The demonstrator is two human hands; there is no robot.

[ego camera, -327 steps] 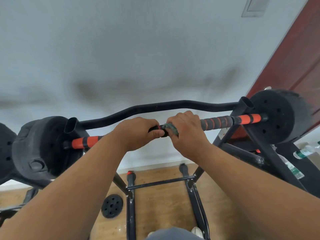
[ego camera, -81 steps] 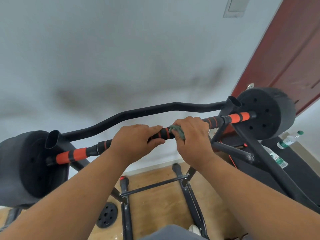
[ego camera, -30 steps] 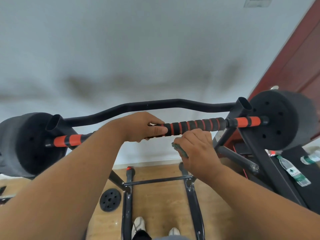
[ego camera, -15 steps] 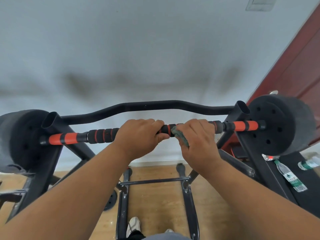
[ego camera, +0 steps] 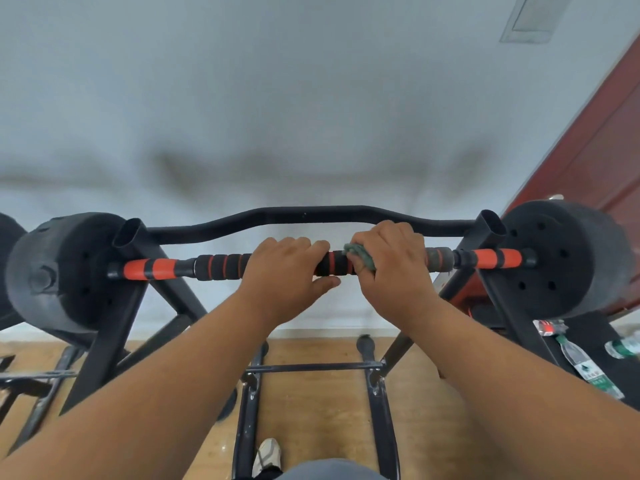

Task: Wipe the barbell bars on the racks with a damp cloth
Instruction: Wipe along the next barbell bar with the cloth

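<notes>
Weights [ego camera: 65,268] cap the left end of one barbell bar [ego camera: 221,266] lying across a black rack [ego camera: 114,317]. Left hand [ego camera: 284,275] curls over the bar's middle; just beside it, right hand [ego camera: 391,268] wraps a green cloth [ego camera: 360,256] round the bar. Two bottles [ego camera: 585,368] lie at far right, contents unclear.

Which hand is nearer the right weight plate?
Right. The right hand grips the cloth on the barbell bar, close to the right weight plate. The left hand grips the bar near its middle, farther away.
</notes>
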